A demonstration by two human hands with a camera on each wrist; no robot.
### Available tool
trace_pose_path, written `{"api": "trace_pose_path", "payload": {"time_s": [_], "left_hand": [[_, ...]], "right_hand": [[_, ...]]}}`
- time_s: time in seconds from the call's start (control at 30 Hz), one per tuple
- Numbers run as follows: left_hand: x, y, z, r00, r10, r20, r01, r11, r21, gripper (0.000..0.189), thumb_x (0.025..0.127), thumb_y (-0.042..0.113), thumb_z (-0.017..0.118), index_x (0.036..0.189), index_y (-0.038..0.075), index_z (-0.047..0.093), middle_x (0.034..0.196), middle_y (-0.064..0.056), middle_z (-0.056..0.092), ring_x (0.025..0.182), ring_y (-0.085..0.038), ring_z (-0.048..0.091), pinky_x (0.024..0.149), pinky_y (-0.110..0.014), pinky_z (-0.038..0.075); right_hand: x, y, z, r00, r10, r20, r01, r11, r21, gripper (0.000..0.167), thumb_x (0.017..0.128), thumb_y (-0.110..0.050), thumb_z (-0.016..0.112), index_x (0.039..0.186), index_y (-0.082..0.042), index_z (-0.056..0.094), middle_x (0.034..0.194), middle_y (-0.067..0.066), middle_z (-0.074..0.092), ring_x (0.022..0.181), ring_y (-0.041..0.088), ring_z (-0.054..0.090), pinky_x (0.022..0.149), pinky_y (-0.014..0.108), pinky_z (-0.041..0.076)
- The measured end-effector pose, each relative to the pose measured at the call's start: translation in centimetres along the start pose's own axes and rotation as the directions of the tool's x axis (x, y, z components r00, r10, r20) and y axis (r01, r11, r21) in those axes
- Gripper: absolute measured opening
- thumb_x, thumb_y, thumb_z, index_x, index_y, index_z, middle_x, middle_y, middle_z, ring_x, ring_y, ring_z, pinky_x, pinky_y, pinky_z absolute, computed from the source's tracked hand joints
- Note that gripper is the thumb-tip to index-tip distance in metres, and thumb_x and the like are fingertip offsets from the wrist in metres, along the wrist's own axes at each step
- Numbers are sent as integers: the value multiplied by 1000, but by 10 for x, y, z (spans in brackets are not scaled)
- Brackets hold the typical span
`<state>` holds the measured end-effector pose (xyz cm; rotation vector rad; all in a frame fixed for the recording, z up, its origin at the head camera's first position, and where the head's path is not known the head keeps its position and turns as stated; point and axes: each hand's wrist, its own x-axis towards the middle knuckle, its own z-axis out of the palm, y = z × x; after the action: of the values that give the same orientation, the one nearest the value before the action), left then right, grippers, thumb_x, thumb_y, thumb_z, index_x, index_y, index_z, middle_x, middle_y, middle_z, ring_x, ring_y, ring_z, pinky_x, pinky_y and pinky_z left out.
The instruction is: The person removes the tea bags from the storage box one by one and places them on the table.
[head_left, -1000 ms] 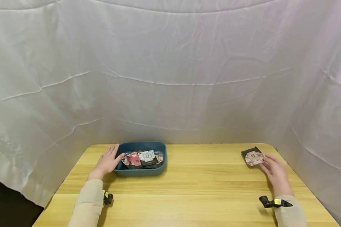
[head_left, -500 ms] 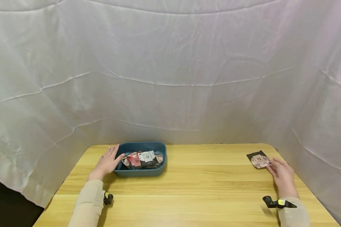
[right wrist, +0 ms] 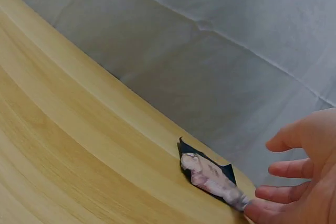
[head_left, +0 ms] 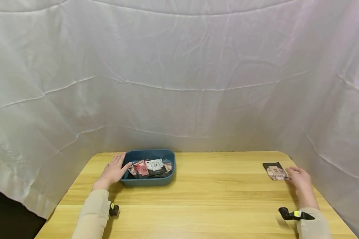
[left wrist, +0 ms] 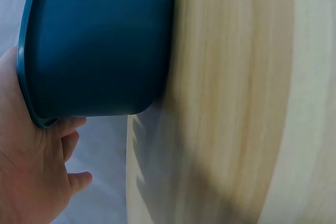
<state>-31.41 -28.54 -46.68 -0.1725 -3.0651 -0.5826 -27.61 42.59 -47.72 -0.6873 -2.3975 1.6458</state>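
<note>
At the far left of the table a dark blue bin [head_left: 172, 172] holds several printed packets [head_left: 155, 166] in red, white and black. My left hand [head_left: 113, 171] holds the bin's left side, thumb over the rim and fingers along the outside. Its palm and some fingertips show below the bin in the left wrist view. On the table's far right lies a flat black sachet with a pinkish floral label [head_left: 276, 171]. My right hand [head_left: 299, 177] is at its right corner and pinches it by the edge; the right wrist view hides the exact contact.
The wooden table [head_left: 215, 199] has rounded far corners. Grey-white curtains [head_left: 197, 83] hang close behind it and along both sides. A black wrist camera mount [head_left: 296, 215] sits on the right sleeve, another mount [head_left: 113, 209] on the left.
The right hand has moved right and the sachet has gone with it, turning slightly and coming to lie flatter on the table. The left hand and the bin have stayed still.
</note>
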Motion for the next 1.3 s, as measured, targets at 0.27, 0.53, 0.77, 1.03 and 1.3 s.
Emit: {"api": "trace_pose_path", "payload": {"time_s": [0.27, 0.53, 0.77, 1.03, 1.3], "left_hand": [[2, 2, 2, 1000, 8, -6, -7, 999, 40, 81, 101, 59, 29, 157, 4, 13, 160, -25, 19, 149, -46, 9, 113, -72, 10], [4, 6, 2, 1000, 7, 6, -7, 998, 61, 80, 101, 58, 32, 157, 3, 12, 161, -24, 17, 149, -45, 8, 114, -72, 8], [5, 8, 1, 1000, 5, 0, -5, 998, 61, 81, 101, 59, 30, 157, 3, 12, 161, -24, 17, 149, -45, 9, 114, -71, 8], [5, 8, 3, 1000, 4, -9, -4, 999, 53, 79, 101, 58, 31, 157, 3, 13, 161, -23, 17, 150, -44, 9, 114, -71, 8], [5, 7, 3, 1000, 7, -15, -6, 999, 43, 80, 101, 59, 29, 157, 4, 11, 161, -23, 17, 150, -44, 8, 114, -71, 8]], "right_hand": [[-11, -23, 6, 993, -118, 27, 121, 961, -250, 65, 101, -33, 39, 146, 13, 27, 145, 41, 32, 126, 52, 42, 95, 49, 47], [-23, -54, 37, 959, -262, 111, 282, 926, -250, 67, 103, -39, 38, 148, 10, 27, 147, 38, 32, 134, 54, 34, 108, 63, 32], [-39, -83, 86, 909, -357, 217, 396, 900, -180, 60, 103, -32, 44, 147, 7, 31, 147, 34, 36, 135, 50, 36, 110, 61, 32], [-58, -117, 148, 848, -443, 291, 486, 869, -94, 53, 101, -24, 52, 143, 7, 38, 142, 32, 46, 131, 46, 45, 110, 56, 37], [-80, -147, 213, 810, -476, 342, 507, 862, -1, 49, 95, -21, 61, 137, 1, 48, 134, 25, 56, 125, 39, 54, 107, 51, 43]]}}
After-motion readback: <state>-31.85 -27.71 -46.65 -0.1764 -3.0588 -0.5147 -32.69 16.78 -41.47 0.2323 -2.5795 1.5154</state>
